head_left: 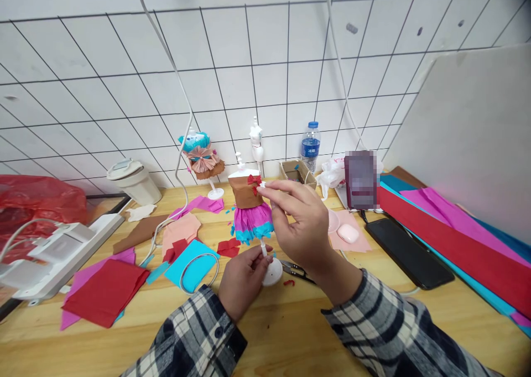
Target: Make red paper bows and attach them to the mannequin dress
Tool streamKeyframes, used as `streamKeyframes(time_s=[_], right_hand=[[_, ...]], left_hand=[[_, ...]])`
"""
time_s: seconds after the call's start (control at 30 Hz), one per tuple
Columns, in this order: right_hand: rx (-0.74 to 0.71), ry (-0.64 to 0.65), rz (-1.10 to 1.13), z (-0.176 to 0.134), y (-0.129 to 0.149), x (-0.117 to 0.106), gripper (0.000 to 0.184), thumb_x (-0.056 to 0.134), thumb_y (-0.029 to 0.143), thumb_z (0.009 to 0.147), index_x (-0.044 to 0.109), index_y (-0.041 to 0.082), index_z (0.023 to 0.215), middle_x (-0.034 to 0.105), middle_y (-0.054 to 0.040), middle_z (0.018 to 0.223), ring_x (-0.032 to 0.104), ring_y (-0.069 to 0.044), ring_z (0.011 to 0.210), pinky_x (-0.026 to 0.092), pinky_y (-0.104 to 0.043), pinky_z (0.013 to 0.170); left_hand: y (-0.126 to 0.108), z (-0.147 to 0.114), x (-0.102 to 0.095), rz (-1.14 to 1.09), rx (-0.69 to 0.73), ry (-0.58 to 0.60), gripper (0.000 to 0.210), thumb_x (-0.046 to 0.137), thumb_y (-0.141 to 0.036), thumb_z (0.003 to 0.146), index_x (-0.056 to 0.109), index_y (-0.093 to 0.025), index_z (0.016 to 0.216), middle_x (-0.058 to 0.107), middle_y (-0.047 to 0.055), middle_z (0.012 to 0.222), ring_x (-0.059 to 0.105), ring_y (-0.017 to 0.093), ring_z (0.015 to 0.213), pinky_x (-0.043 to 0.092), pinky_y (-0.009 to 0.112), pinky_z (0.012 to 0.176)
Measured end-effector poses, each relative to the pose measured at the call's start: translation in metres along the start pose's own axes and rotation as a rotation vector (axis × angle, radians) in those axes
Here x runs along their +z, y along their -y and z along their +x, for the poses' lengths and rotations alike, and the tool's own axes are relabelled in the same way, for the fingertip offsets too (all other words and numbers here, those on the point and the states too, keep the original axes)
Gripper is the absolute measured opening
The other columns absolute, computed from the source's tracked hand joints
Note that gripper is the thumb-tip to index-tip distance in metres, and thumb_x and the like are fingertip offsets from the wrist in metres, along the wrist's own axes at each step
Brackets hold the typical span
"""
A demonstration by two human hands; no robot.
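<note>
A small white dress form wears a brown paper bodice over a pleated skirt, magenta above and turquoise at the hem. My left hand is closed around the white stand pole, just above its round base. Red paper bows sit at the upper right of the bodice. Right beside them, my right hand pinches a small white piece between thumb and forefinger. Whether that piece touches the bodice is hard to tell. Black-handled snips lie partly behind my right wrist.
Behind stand another dressed form, a bare form, a cardboard box and a water bottle. Paper sheets, a bangle and a power strip lie left. A phone and long paper strips lie right.
</note>
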State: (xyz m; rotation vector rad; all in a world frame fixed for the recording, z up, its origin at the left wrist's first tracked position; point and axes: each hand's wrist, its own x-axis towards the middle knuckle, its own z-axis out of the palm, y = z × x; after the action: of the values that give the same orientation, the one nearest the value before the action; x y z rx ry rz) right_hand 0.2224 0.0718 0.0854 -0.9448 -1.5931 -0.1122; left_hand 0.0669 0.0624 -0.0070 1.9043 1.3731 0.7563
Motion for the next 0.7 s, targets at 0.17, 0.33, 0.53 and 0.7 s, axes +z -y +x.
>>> streamKeyframes(time_s=[0.17, 0.33, 0.53, 0.7], right_hand=[[-0.031, 0.002, -0.044, -0.002, -0.002, 0.003, 0.037, 0.046, 0.004, 0.083, 0.071, 0.021, 0.105, 0.071, -0.0037, 0.104, 0.063, -0.018, 0.095, 0.050, -0.034, 0.086], [-0.017, 0.024, -0.047, -0.003, -0.003, 0.004, 0.038, 0.047, 0.003, 0.082, 0.071, 0.019, 0.107, 0.070, -0.0054, 0.105, 0.062, -0.019, 0.097, 0.050, -0.034, 0.087], [0.263, -0.038, 0.129, 0.001, -0.001, 0.004, 0.026, 0.052, 0.012, 0.083, 0.069, 0.020, 0.102, 0.065, -0.0036, 0.094, 0.051, -0.012, 0.064, 0.047, -0.027, 0.064], [0.647, 0.086, 0.378, 0.004, -0.016, 0.009, 0.026, 0.061, 0.034, 0.082, 0.069, 0.019, 0.102, 0.065, -0.0027, 0.085, 0.043, -0.010, 0.056, 0.041, -0.024, 0.054]], left_hand=[[-0.004, 0.000, -0.002, 0.104, 0.010, 0.006, 0.027, 0.053, -0.031, 0.085, 0.072, -0.021, 0.101, 0.076, 0.005, 0.094, 0.067, 0.020, 0.079, 0.046, 0.027, 0.070], [-0.007, -0.001, -0.003, 0.174, 0.019, 0.026, 0.025, 0.054, -0.033, 0.086, 0.073, -0.021, 0.097, 0.076, 0.004, 0.094, 0.067, 0.019, 0.078, 0.045, 0.025, 0.067], [-0.004, -0.003, -0.002, 0.098, 0.001, 0.020, 0.030, 0.052, -0.037, 0.087, 0.072, -0.019, 0.102, 0.077, 0.004, 0.091, 0.068, 0.018, 0.075, 0.046, 0.024, 0.064], [0.000, -0.003, 0.000, 0.062, -0.006, 0.004, 0.029, 0.054, -0.037, 0.086, 0.071, -0.020, 0.104, 0.076, 0.003, 0.099, 0.070, 0.018, 0.078, 0.049, 0.025, 0.066]])
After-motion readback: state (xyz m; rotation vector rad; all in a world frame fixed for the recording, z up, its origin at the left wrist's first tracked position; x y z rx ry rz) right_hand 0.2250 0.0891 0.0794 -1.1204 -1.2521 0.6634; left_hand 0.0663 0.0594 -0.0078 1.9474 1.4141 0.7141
